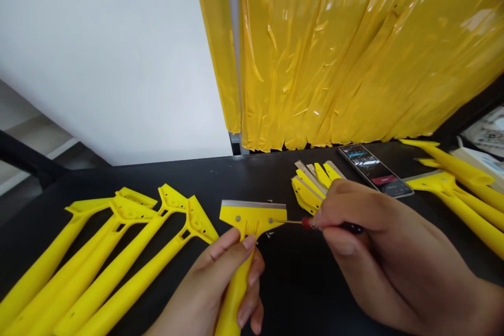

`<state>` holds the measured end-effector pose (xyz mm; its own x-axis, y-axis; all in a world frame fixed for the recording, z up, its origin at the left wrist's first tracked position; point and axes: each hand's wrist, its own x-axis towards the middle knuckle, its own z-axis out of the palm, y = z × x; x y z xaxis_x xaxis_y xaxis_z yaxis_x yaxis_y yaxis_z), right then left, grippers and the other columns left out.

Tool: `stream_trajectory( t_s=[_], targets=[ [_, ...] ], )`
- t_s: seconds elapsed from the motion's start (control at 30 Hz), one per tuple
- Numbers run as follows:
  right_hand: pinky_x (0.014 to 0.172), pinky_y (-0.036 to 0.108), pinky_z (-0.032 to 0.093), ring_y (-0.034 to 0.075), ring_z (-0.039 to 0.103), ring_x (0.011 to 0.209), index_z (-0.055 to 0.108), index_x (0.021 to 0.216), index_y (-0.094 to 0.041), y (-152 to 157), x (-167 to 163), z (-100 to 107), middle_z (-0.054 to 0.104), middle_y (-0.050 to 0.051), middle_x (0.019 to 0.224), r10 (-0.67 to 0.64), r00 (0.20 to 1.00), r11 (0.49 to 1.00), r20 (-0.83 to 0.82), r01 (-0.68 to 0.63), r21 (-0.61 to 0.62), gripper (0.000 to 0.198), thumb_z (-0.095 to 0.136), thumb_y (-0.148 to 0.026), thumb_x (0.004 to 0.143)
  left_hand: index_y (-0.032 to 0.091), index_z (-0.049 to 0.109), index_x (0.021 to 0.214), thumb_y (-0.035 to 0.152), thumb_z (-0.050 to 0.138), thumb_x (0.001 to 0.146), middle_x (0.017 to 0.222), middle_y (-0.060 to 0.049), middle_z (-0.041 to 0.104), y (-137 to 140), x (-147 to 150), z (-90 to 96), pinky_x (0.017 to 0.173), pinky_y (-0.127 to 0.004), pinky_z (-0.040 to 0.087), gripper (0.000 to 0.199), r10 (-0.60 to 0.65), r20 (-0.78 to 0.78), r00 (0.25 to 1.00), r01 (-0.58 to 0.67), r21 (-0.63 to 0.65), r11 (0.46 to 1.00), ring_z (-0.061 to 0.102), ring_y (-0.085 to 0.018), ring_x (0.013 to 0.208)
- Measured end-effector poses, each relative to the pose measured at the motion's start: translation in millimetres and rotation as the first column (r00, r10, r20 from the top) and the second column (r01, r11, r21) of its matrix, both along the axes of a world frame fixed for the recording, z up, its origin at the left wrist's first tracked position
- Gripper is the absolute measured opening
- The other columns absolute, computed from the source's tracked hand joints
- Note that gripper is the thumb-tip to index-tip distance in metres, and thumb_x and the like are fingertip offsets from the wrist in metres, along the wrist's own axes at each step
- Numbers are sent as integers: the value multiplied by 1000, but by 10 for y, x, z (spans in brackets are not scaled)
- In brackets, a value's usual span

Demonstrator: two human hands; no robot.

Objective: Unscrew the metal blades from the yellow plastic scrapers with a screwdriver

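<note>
My left hand [226,273] is wrapped round the handle of a yellow scraper [252,219], whose head points away from me. A metal blade edge shows along the head's far side, and two screws sit in its face. My right hand [374,241] grips a small screwdriver [308,223] with a red collar. Its thin shaft lies toward the left, the tip at the right-hand screw [270,220]. Several small loose screws [270,234] rest on the black table close to the scraper head. Part of the screwdriver's handle is hidden by my fingers.
Several yellow scraper handles [145,241] lie at the left. Yellow head plates and metal blades [311,184] are piled beyond my right hand. A phone [374,169] and more yellow scrapers [464,194] are at the right. Yellow plastic sheeting [315,52] hangs behind the black table [189,176].
</note>
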<state>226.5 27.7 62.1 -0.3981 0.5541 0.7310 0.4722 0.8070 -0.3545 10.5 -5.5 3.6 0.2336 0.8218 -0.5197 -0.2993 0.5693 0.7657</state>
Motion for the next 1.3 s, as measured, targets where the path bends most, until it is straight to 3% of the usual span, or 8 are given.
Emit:
stream_trajectory(
  t_s=[0.2, 0.5, 0.7, 0.8, 0.9, 1.0, 1.13, 1.3],
  targets=[
    [65, 21, 50, 8, 55, 65, 61, 97, -16, 63, 0, -55, 57, -4, 73, 69, 996, 998, -49, -69, 0, 16, 54, -3, 94, 24, 55, 86, 45, 67, 99, 72, 4, 56, 27, -1, 4, 52, -28, 53, 28, -3, -8, 1000, 3, 14, 1000, 38, -10, 47],
    [62, 27, 49, 12, 53, 63, 59, 99, -19, 51, 38, -36, 61, -2, 73, 143, 988, 989, 61, -145, 14, 8, 56, -12, 102, 24, 56, 87, 47, 66, 99, 69, 4, 55, 15, 10, -6, 53, -30, 53, 28, 13, -15, 1000, -12, 31, 999, 37, -11, 49],
    [60, 29, 49, 13, 55, 61, 63, 94, -19, 27, 38, 7, 62, -2, 70, 212, 959, 977, 186, -215, -3, 15, 55, -17, 106, 23, 57, 82, 47, 67, 98, 70, 3, 56, 20, 8, 33, 60, -30, 55, 30, 31, -25, 999, -31, 14, 999, 39, -12, 51],
    [63, 32, 51, 15, 59, 65, 64, 95, -17, 32, 52, -4, 66, 1, 72, 155, 959, 985, 237, -168, 36, 16, 53, -18, 107, 23, 57, 79, 45, 67, 98, 71, 3, 55, 7, 0, 17, 56, -30, 54, 31, 18, 2, 1000, -18, 9, 1000, 37, -11, 49],
    [68, 36, 53, 20, 68, 74, 63, 106, -15, 71, 60, -56, 73, 6, 84, -12, 979, 992, 205, -14, 124, 9, 55, -19, 105, 22, 59, 78, 43, 67, 98, 71, 4, 54, 3, -6, 9, 52, -29, 52, 30, -12, 8, 1000, 11, 15, 1000, 35, -10, 47],
    [73, 36, 54, 21, 72, 81, 62, 111, -17, 104, 40, -95, 76, 7, 94, -120, 978, 992, 169, 110, 66, 8, 59, -21, 104, 21, 59, 77, 42, 67, 98, 71, 3, 54, 17, -6, 27, 53, -28, 52, 30, -17, -13, 1000, 17, 6, 1000, 37, -10, 48],
    [75, 36, 54, 21, 69, 86, 59, 117, -18, 91, 8, -74, 74, 5, 98, 11, 974, 999, 224, -1, -46, 23, 50, -6, 100, 22, 57, 78, 41, 64, 100, 70, 3, 54, 46, 0, 57, 53, -28, 53, 29, -11, -8, 1000, 12, 12, 1000, 36, -10, 48],
    [76, 40, 50, 21, 60, 82, 61, 114, -17, 87, 53, -63, 68, 5, 94, 47, 980, 998, 195, -37, -53, 20, 57, -9, 97, 22, 58, 78, 40, 63, 101, 69, 4, 52, 43, 10, 61, 54, -29, 53, 30, -28, -28, 999, 29, 26, 999, 34, -10, 49]
  ],
)
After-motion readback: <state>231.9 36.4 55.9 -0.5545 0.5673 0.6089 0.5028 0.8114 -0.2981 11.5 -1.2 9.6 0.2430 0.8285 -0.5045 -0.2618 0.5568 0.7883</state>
